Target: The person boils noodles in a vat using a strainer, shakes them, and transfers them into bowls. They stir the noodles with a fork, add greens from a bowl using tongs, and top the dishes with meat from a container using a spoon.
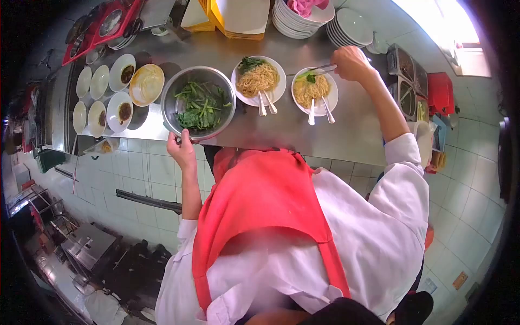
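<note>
My left hand (182, 150) grips the near rim of a steel bowl (168, 103) that holds leafy greens (201, 105). In my right hand (352, 64) are metal tongs (325, 69), their tips at some greens (310, 78) on the right plate of noodles (312, 91). A spoon and fork lean on that plate's near edge. Left of it, another plate of noodles (257, 80) carries a heap of greens (251, 64) at its back left and also has two utensils on its near side.
Several bowls (99, 82) stand at the left, some with dark sauce. Behind are yellow-edged boxes (246, 19), stacked plates (295, 24) and a pink cloth (304, 5). Food containers (405, 95) and a red bin (440, 93) are at the right. The steel counter's (341, 138) front edge meets my apron.
</note>
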Motion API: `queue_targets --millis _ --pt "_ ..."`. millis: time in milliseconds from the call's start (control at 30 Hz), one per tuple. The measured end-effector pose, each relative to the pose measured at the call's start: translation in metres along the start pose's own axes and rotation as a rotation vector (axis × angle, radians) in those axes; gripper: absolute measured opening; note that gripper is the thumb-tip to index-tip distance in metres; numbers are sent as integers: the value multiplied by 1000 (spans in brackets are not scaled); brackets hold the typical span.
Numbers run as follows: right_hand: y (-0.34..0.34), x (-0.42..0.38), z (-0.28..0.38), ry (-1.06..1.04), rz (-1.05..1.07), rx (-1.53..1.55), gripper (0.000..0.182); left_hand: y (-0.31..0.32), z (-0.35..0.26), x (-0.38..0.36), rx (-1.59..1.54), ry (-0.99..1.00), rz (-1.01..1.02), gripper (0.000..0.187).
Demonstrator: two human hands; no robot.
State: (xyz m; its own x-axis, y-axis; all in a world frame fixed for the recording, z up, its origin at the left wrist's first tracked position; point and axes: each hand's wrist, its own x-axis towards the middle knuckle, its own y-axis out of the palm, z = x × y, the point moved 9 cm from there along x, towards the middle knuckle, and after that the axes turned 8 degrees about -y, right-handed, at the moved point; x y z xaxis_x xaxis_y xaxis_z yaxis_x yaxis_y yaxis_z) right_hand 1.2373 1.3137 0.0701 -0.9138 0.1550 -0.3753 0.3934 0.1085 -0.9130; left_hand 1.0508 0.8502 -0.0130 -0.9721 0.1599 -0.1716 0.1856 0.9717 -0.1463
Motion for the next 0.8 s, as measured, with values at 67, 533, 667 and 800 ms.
queue_targets --millis 67,533,667,800 --pt "-5 -5 0 18 5 -39 10 -3 4 -4 4 -38 -1 8" --pt "19 -27 9 272 -14 193 14 -12 26 15 -20 -73 28 8" --pt "-6 -40 6 363 -129 235 12 -12 26 15 -23 -112 48 7" --pt "-9 -39 19 357 -6 241 14 -10 25 15 -43 -109 52 8"
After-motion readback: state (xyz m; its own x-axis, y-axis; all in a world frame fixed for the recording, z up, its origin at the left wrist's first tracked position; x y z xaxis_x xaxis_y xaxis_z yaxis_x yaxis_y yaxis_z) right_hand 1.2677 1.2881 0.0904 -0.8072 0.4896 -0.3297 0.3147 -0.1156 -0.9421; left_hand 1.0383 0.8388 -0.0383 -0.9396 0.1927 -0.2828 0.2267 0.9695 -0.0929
